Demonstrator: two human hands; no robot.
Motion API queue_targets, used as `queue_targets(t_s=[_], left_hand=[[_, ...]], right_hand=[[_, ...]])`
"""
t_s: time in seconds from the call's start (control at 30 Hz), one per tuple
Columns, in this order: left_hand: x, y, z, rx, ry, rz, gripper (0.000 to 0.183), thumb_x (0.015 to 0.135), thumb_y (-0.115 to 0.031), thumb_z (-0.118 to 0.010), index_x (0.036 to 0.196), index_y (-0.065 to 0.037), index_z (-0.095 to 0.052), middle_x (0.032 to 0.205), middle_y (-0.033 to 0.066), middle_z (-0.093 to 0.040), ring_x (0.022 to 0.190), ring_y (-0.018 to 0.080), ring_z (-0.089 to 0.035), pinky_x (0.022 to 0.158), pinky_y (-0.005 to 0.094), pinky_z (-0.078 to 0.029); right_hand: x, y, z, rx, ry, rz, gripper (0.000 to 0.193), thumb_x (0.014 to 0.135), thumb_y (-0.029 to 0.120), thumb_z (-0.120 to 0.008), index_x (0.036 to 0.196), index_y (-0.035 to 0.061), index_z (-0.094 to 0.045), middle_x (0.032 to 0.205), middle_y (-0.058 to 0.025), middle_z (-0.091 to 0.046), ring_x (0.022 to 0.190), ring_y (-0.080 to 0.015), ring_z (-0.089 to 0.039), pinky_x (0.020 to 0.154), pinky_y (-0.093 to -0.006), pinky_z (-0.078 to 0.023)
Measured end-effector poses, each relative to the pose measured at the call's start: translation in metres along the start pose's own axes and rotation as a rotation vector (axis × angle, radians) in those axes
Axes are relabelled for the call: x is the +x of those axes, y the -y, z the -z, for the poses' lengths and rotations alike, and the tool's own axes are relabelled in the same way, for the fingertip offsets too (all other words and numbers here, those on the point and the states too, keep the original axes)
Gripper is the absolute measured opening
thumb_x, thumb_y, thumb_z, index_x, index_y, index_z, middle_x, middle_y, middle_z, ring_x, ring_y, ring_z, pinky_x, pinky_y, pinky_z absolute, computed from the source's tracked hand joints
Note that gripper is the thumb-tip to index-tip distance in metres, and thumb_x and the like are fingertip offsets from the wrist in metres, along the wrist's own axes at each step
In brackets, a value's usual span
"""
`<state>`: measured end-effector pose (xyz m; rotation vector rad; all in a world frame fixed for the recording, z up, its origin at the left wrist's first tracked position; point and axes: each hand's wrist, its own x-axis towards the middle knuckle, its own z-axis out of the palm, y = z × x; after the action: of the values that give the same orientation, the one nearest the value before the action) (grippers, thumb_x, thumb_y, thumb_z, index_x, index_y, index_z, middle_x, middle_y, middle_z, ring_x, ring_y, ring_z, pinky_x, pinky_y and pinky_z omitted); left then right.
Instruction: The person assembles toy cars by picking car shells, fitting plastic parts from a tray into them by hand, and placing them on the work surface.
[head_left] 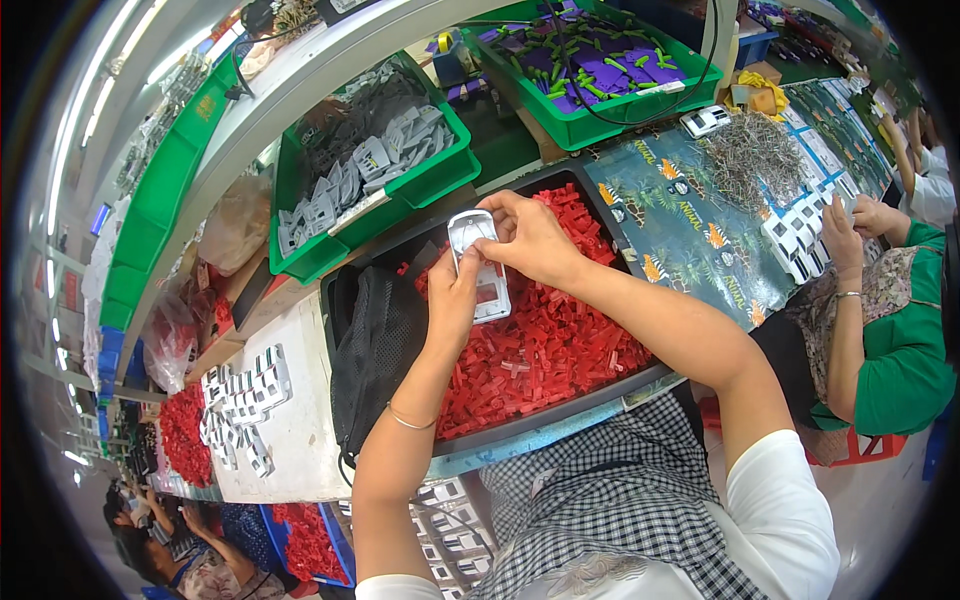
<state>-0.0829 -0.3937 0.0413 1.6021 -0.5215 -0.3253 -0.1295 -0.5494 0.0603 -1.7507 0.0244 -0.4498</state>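
Observation:
A white plastic toy car body (489, 293) is held up over the tray, its hollow inner side facing me. My left hand (454, 292) grips its near left side, with the thumb along the edge. Across the upper part, my right hand (532, 238) closes on it, thumb pressed against the inside; anything small under that thumb is hidden. Beneath both hands lie many small red plastic pieces (545, 345), filling a black tray (607, 215). A black mesh bag (375, 340) hangs over the tray's left side, beside my left forearm.
Grey plastic parts fill a green bin (385, 190) beyond the tray; another green bin (590, 125) holds purple and green pieces. White car bodies (245, 395) lie on the left table. At right, near a metal-pin pile (755, 155), a co-worker in a green sleeve (905, 330) handles white car bodies.

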Motion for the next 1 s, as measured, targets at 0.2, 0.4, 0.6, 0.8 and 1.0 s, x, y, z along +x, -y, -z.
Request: queue_targets(t_s=[0.2,0.4,0.6,0.8,1.0], left_hand=[[0.000,0.000,0.001,-0.007,0.018,-0.019,0.033,0.104,-0.027,-0.048,0.109,0.002,-0.063,0.091,0.0059,-0.067,0.075,0.0097,-0.062,0.061,0.0266,-0.054],[-0.001,-0.010,0.001,0.088,0.012,-0.043,0.036,0.104,-0.031,-0.050,0.109,0.002,-0.064,0.089,0.0060,-0.067,0.072,0.0096,-0.062,0.054,0.0256,-0.054],[0.002,-0.013,0.007,0.173,0.039,-0.052,0.034,0.103,-0.030,-0.052,0.110,0.001,-0.065,0.088,0.0053,-0.067,0.069,0.0098,-0.061,0.053,0.0258,-0.054],[0.002,-0.011,0.008,0.126,0.028,0.009,0.031,0.102,-0.028,-0.054,0.112,0.000,-0.064,0.082,0.0041,-0.064,0.065,0.0095,-0.060,0.052,0.0265,-0.053],[0.003,-0.009,0.011,0.131,0.070,0.022,0.030,0.102,-0.027,-0.054,0.112,0.000,-0.063,0.081,0.0038,-0.064,0.065,0.0095,-0.060,0.053,0.0263,-0.052]], right_hand=[[0.001,-0.001,0.000,-0.033,-0.014,0.020,0.043,0.078,0.009,-0.075,0.115,-0.0064,-0.059,0.087,-0.0068,-0.067,0.074,-0.0091,-0.063,0.067,-0.0260,-0.052],[0.003,-0.006,0.002,-0.003,0.007,0.018,0.043,0.080,0.009,-0.073,0.117,-0.0071,-0.058,0.090,-0.0086,-0.068,0.079,-0.0108,-0.065,0.069,-0.0264,-0.053],[0.004,-0.008,0.005,0.080,0.076,-0.035,0.042,0.084,0.008,-0.071,0.121,-0.0080,-0.059,0.093,-0.0096,-0.069,0.081,-0.0124,-0.066,0.072,-0.0279,-0.054],[0.007,-0.014,0.007,0.193,0.179,-0.045,0.036,0.088,0.006,-0.068,0.121,-0.0076,-0.061,0.099,-0.0105,-0.070,0.085,-0.0131,-0.067,0.075,-0.0292,-0.055],[0.007,-0.011,0.010,0.192,0.197,-0.071,0.035,0.088,0.006,-0.068,0.119,-0.0070,-0.063,0.099,-0.0096,-0.070,0.086,-0.0119,-0.066,0.076,-0.0283,-0.054]])
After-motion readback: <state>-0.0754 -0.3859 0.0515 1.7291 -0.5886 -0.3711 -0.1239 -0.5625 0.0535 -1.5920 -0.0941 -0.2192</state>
